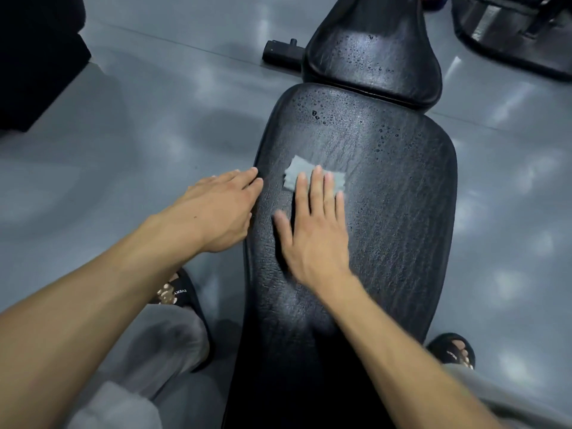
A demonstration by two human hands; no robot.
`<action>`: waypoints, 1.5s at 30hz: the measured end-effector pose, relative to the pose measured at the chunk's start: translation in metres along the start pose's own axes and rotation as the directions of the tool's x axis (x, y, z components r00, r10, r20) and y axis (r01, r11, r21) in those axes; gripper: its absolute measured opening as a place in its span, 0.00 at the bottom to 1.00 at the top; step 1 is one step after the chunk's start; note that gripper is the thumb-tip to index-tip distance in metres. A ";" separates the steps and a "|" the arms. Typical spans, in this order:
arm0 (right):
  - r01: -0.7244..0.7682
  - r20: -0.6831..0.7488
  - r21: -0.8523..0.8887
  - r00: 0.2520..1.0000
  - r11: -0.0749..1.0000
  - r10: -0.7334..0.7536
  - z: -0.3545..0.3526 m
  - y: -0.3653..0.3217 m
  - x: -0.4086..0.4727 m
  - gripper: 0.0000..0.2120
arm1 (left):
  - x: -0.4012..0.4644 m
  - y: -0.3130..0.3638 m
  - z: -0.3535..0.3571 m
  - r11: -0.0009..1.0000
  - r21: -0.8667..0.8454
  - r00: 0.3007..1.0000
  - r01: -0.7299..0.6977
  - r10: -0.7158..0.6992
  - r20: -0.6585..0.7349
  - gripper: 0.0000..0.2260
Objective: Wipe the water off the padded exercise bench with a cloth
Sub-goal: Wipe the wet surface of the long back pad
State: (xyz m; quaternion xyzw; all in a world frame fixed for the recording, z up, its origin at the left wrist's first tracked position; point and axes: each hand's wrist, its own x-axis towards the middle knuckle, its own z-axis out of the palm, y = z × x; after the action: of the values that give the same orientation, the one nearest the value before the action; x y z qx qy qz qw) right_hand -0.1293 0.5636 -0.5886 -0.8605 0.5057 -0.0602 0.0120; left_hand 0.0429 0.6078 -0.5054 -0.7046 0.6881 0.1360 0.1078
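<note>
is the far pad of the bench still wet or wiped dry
Wet: water drops still bead across the far pad, and the cloth lies on the near pad.

Bench pad (387, 227) lies open; seat pad (371, 57) apparently bounds it.

Glossy grey floor (154, 125) with soft patches of reflected overhead light. A dark block (37, 66) stands in the far left corner. Black gym equipment (510, 32) sits at the far right. A black metal bar (283, 51) lies on the floor.
</note>
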 end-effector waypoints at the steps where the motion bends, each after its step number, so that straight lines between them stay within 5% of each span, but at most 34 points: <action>1: 0.033 0.004 0.017 0.999 0.999 -0.033 0.002 -0.009 -0.023 0.35 | -0.001 -0.001 -0.001 1.000 0.008 1.000 0.009 -0.009 0.012 0.27; 7: 0.287 0.080 0.040 0.954 0.957 -0.289 0.012 -0.022 -0.096 0.36 | -0.005 -0.006 -0.006 0.999 0.017 0.994 0.035 -0.037 0.103 0.24; 13: 0.156 0.004 0.029 0.988 0.987 -0.156 0.001 -0.029 0.035 0.32 | -0.005 -0.015 -0.011 0.994 -0.059 0.993 0.096 -0.091 0.076 0.23; 16: 0.133 -0.007 0.039 0.991 0.990 -0.132 0.008 -0.042 0.015 0.33 | -0.004 -0.028 -0.013 0.988 -0.078 0.986 0.135 -0.126 0.111 0.24; 22: 0.318 0.135 0.017 0.939 0.948 -0.317 0.015 -0.046 -0.109 0.27 | 0.000 -0.039 -0.017 0.980 -0.113 0.981 0.161 -0.147 0.125 0.22; 33: 0.164 0.064 -0.100 0.985 0.981 -0.158 0.002 -0.065 0.003 0.27 | 0.002 -0.042 -0.024 0.944 -0.278 0.984 0.177 -0.167 0.057 0.13; 39: 0.240 0.199 -0.137 0.957 0.961 -0.210 0.003 -0.073 -0.090 0.28 | -0.001 -0.020 -0.019 0.942 -0.312 0.991 0.121 -0.096 0.093 0.16; 42: 0.240 0.194 -0.167 0.959 0.956 -0.207 -0.005 -0.069 -0.052 0.25 | 0.003 -0.009 -0.023 0.926 -0.366 0.991 0.090 -0.047 0.125 0.18; 45: 0.262 0.239 -0.260 0.950 0.929 -0.201 -0.011 -0.056 0.021 0.34 | 0.011 -0.009 -0.024 0.895 -0.431 0.994 0.111 -0.096 0.056 0.23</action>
State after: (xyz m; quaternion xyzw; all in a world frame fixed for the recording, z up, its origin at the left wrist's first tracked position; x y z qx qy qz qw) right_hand -0.0719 0.5734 -0.5709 -0.9083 0.3994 0.1039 -0.0681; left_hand 0.0534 0.5897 -0.4871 -0.7442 0.6000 0.2915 -0.0331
